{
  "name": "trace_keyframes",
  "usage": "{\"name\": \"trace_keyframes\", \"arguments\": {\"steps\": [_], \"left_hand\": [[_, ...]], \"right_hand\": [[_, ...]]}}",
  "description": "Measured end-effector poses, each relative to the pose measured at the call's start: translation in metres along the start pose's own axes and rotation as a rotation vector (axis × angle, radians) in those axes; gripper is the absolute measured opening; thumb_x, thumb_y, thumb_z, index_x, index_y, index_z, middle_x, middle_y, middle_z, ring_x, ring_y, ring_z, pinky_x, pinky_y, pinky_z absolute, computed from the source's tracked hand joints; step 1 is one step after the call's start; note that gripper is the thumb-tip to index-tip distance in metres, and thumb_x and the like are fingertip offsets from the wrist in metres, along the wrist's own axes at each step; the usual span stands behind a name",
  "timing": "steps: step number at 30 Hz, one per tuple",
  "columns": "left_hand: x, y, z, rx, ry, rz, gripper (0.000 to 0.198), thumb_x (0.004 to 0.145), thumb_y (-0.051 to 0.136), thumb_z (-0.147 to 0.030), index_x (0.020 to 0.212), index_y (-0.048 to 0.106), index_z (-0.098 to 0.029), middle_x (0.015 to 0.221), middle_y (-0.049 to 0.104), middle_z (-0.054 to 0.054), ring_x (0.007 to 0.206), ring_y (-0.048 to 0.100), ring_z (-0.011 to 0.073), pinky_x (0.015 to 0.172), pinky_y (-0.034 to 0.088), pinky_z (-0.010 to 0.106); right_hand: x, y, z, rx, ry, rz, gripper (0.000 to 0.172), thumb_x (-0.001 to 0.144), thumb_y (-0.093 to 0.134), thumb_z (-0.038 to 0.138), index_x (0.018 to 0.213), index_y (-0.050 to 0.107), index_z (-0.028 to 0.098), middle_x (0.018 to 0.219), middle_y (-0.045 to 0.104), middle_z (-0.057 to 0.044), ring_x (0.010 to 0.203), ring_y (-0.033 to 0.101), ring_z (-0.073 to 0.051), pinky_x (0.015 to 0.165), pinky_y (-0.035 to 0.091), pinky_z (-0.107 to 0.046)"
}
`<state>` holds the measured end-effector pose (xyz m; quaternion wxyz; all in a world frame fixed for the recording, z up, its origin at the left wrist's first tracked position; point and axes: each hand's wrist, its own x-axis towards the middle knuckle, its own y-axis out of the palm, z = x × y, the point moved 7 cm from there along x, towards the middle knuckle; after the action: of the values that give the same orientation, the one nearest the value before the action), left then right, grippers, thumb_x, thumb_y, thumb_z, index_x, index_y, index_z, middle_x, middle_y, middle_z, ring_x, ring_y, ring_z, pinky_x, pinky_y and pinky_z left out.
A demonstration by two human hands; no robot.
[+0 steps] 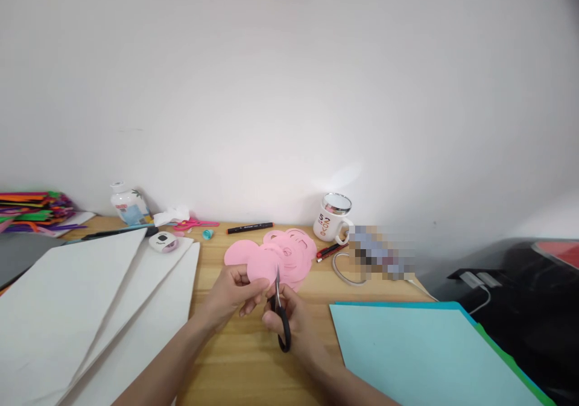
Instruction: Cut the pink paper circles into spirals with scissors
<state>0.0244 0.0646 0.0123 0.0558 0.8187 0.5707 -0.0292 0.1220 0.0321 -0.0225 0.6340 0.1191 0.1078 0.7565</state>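
My left hand (230, 291) pinches a round pink paper piece (262, 265) at its lower left edge. My right hand (296, 324) grips black-handled scissors (280, 315), blades pointing up into the pink piece's right edge. Behind them on the wooden desk (253, 358) lies a pile of pink paper circles and cut rings (289, 249).
Large white sheets (90, 309) fan out at left, light blue and green sheets (425, 352) at right. Along the back stand a white mug (332, 219), black marker (249, 228), red pens (330, 251), pink scissors (194, 224), a bottle (129, 204) and stacked coloured strips (31, 210). A black machine (520, 297) stands far right.
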Motion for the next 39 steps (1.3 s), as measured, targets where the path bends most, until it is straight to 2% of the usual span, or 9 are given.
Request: {"name": "trace_keyframes", "arguments": {"steps": [5,10,15,26,35,39], "left_hand": [[0.0003,-0.002,0.0,0.009,0.008,0.003,0.026,0.068,0.065,-0.034,0.057,0.058,-0.012,0.042,0.053,-0.003,0.03,0.037,0.0032,0.031,0.024,0.015],[0.0003,-0.0025,-0.0005,0.003,0.021,0.01,0.026,0.069,0.065,-0.033,0.056,0.055,-0.013,0.042,0.052,-0.004,0.03,0.037,0.003,0.031,0.024,0.015],[-0.0001,-0.005,-0.0034,0.015,0.026,-0.018,0.029,0.069,0.066,-0.032,0.054,0.05,-0.013,0.043,0.052,-0.004,0.03,0.038,0.003,0.031,0.025,0.015],[0.0011,-0.0092,-0.0014,0.007,0.035,-0.036,0.028,0.069,0.066,-0.032,0.057,0.051,-0.013,0.044,0.053,-0.004,0.031,0.04,0.0033,0.031,0.026,0.014],[0.0012,-0.0055,-0.0002,0.021,0.034,-0.004,0.026,0.069,0.067,-0.032,0.057,0.054,-0.012,0.041,0.05,-0.005,0.031,0.037,0.0028,0.031,0.025,0.014],[0.0014,-0.0039,0.0041,0.052,0.021,0.028,0.024,0.07,0.065,-0.031,0.057,0.056,-0.012,0.042,0.05,-0.005,0.031,0.037,0.0027,0.032,0.025,0.014]], "right_hand": [[-0.0002,0.0003,-0.0008,-0.039,0.022,0.001,0.026,0.059,0.067,0.026,0.074,0.047,0.02,0.049,0.046,0.008,0.041,0.035,-0.007,0.039,0.028,-0.018],[-0.0002,-0.0026,-0.0028,-0.034,0.022,-0.014,0.027,0.058,0.068,0.029,0.074,0.048,0.019,0.048,0.043,0.009,0.039,0.035,-0.006,0.037,0.031,-0.017],[-0.0014,-0.0034,-0.0076,-0.02,0.034,-0.01,0.03,0.059,0.068,0.034,0.073,0.047,0.02,0.046,0.044,0.009,0.036,0.036,-0.006,0.035,0.031,-0.017],[-0.0023,-0.0006,-0.0037,-0.03,0.04,-0.004,0.028,0.062,0.067,0.034,0.072,0.046,0.019,0.042,0.046,0.009,0.032,0.037,-0.006,0.032,0.028,-0.017],[-0.002,0.0006,-0.0068,-0.05,0.051,0.025,0.03,0.061,0.067,0.035,0.073,0.045,0.019,0.044,0.048,0.008,0.035,0.039,-0.007,0.036,0.029,-0.018],[-0.0001,-0.0019,-0.0056,-0.038,0.024,0.003,0.032,0.06,0.07,0.031,0.076,0.046,0.019,0.053,0.049,0.007,0.043,0.038,-0.007,0.041,0.029,-0.018]]}}
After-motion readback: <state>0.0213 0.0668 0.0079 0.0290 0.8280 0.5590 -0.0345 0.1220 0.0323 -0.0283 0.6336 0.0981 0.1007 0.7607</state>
